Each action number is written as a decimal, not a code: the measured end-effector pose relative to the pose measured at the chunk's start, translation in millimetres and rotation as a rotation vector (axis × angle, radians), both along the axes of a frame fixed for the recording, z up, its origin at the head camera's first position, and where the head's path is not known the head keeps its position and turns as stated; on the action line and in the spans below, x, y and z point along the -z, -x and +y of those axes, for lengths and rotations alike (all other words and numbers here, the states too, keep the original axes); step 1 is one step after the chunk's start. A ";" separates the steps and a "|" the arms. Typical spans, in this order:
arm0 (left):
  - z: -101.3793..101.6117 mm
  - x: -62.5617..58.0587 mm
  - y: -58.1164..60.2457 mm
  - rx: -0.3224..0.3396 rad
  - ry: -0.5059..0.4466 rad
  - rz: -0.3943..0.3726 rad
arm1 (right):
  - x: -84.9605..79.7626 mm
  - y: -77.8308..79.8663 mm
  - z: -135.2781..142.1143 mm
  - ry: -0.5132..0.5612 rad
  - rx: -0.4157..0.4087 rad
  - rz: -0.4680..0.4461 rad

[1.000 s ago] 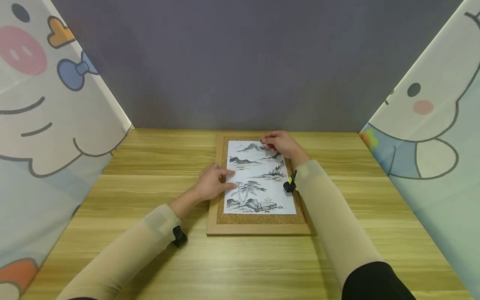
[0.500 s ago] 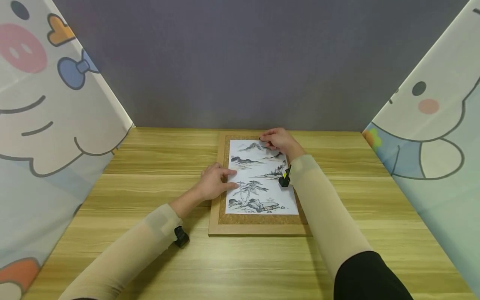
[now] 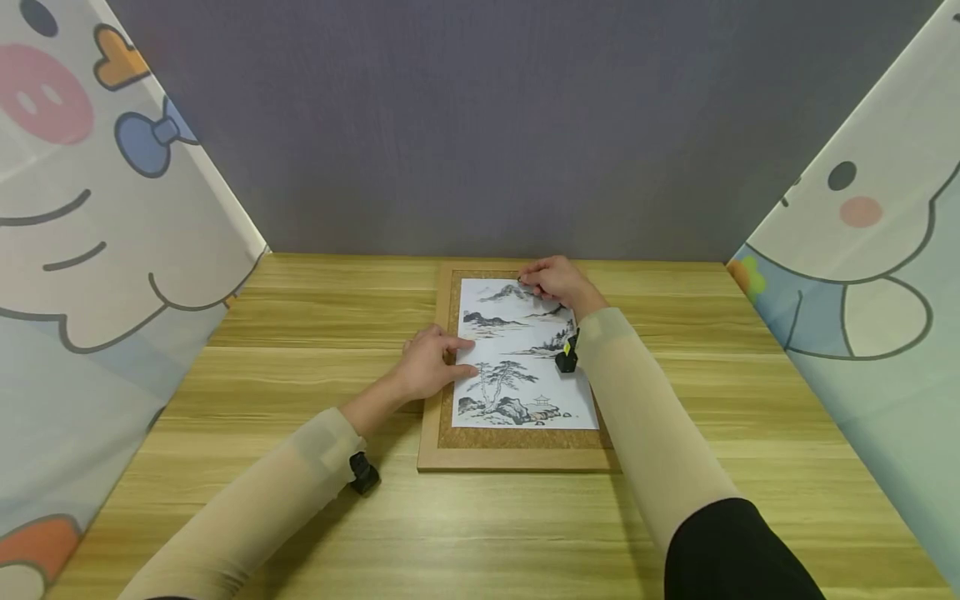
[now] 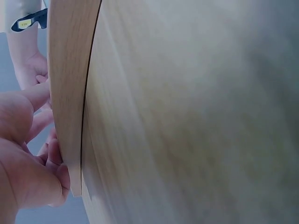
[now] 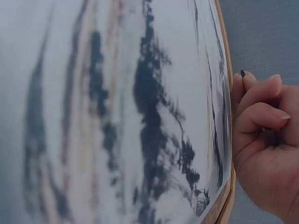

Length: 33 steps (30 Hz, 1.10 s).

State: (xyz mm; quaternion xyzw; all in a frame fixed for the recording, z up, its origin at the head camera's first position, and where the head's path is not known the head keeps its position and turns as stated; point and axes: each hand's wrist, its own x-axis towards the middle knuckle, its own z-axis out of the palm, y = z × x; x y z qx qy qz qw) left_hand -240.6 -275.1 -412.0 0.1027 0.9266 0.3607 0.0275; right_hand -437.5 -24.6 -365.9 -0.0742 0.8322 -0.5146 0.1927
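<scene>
A white sheet of paper (image 3: 491, 348) printed with an ink landscape lies on a wood-framed cork board (image 3: 510, 459). My left hand (image 3: 427, 363) lies over the board's left edge, thumb and index finger spread onto the paper. In the left wrist view its other fingers rest against the wooden frame (image 4: 70, 93). At the paper's top edge, my right hand (image 3: 558, 281) pinches a small black pin (image 5: 242, 73) between thumb and forefinger. Most of the pin is hidden by the fingertips; whether its point touches the board cannot be seen.
The board lies flat on a wood-grain table (image 3: 315, 317), close to the grey back panel (image 3: 480, 133). Cartoon-printed cloth walls (image 3: 127, 250) stand at both sides. A small black camera sits on each wrist, the right one (image 3: 567, 354) over the paper's right side.
My right hand has shifted very slightly left along the paper's top edge, its forearm swinging left. It keeps pinching the pin. The left hand stays in place on the paper.
</scene>
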 end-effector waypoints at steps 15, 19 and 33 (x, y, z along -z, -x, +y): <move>0.8 -0.7 0.7 -0.004 0.010 -0.003 | 1.5 -0.1 -1.0 -0.078 -0.026 0.023; 1.0 -1.6 0.6 -0.005 0.017 0.000 | 1.2 -1.1 -3.4 -0.092 -0.029 0.030; 0.6 -1.5 0.8 -0.007 0.021 0.002 | -0.9 -0.4 -15.1 -0.299 -0.043 0.141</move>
